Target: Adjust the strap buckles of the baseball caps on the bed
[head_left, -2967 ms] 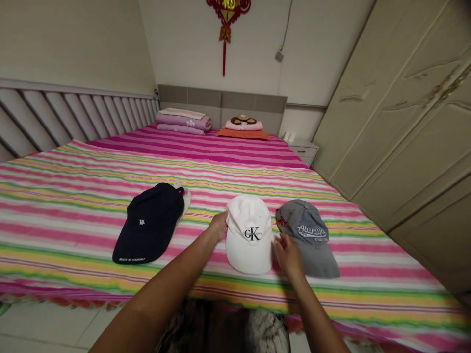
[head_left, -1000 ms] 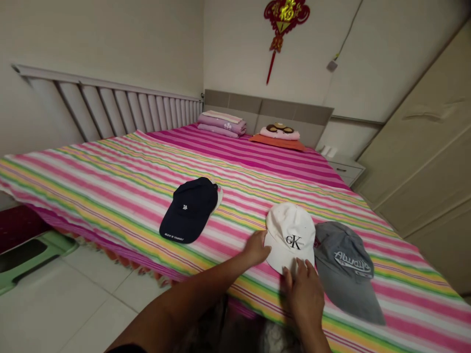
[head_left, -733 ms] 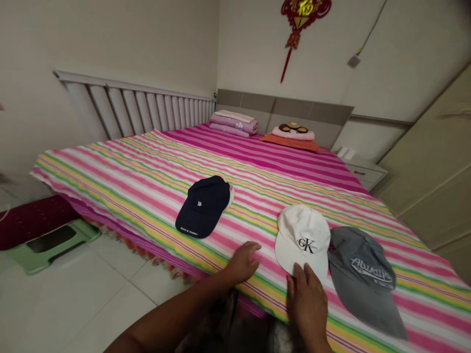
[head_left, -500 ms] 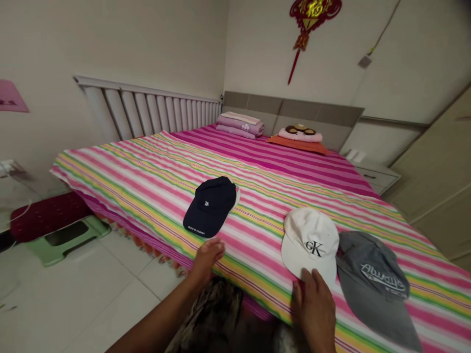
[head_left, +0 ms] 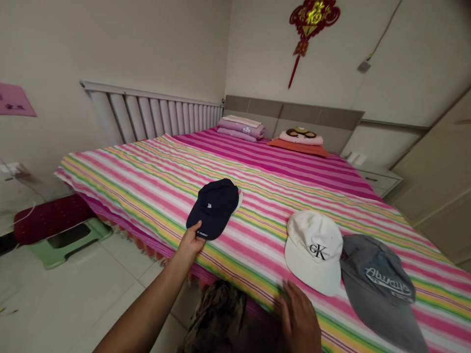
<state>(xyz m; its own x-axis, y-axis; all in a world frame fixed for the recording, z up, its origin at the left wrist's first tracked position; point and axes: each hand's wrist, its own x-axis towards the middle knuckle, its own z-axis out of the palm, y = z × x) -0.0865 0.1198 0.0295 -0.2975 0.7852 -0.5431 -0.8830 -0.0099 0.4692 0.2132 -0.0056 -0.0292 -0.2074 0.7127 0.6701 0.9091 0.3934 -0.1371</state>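
Left hand (head_left: pixel 192 241) pinched navy cap (head_left: pixel 219 201) at its brim, centre of frame, likely because that edge lay nearest. Right hand (head_left: pixel 302 321), lower right, fingers loosely spread, held nothing near white cap (head_left: pixel 312 262).

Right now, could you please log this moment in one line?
left hand: on navy cap brim | right hand: open, near white cap | gray cap: beside white cap

A red ornament (head_left: pixel 314 19) is hanging above the headboard (head_left: pixel 294 117), folded purple bedding (head_left: pixel 241 130) is lying near it, and a green stool (head_left: pixel 69 242) is standing on the floor (head_left: pixel 91 289).
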